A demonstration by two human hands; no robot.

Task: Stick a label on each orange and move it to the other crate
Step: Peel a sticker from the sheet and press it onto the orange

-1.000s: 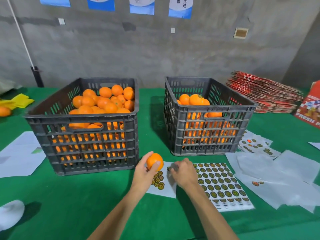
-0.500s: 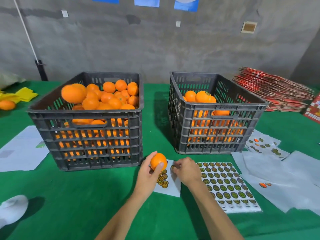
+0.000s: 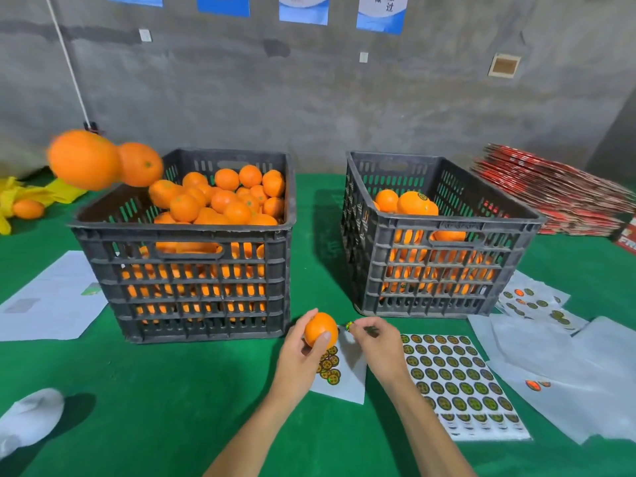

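Green table [image 3: 172,390] under everything; bare green strip at the near edge, left of the arms. Left crate [image 3: 192,270] as landmark: black, slotted, heaped with oranges above the rim. Right crate [image 3: 437,266] to its right, well apart, green lane between them open; partly filled, top fruit just above the near rim. Two blurred oranges [image 3: 103,160] in the air over the left crate's far left corner. Full label sheet [image 3: 457,383] flat, right of and nearer than the landmark, in front of the right crate. Small sheet [image 3: 347,376] with a few labels just off the landmark's near right corner. Left hand [image 3: 299,356] there, fingers curled round one orange [image 3: 320,330], off the table; round, no clear long axis, stem end not visible. Right hand [image 3: 377,346] just beside it, fingertips pinching a label [image 3: 349,326], near the orange, not touching.
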